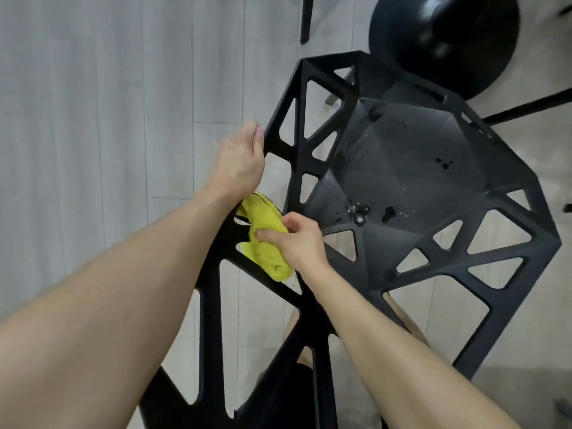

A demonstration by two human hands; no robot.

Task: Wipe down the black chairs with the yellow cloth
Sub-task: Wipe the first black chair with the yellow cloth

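Observation:
A black chair with triangular cut-outs stands below me, its angular seat spotted with dark drops and pale smears. My left hand grips the outer corner of the chair's left frame, thumb against the bar. My right hand holds the bunched yellow cloth and presses it onto a black bar of the backrest, just left of the seat. Part of the cloth is hidden under my left wrist.
A round black pedestal base sits on the floor beyond the chair, top right. Thin black legs of other furniture show at the top and right edges. Pale wood-look floor spreads to the left. My legs show below the backrest.

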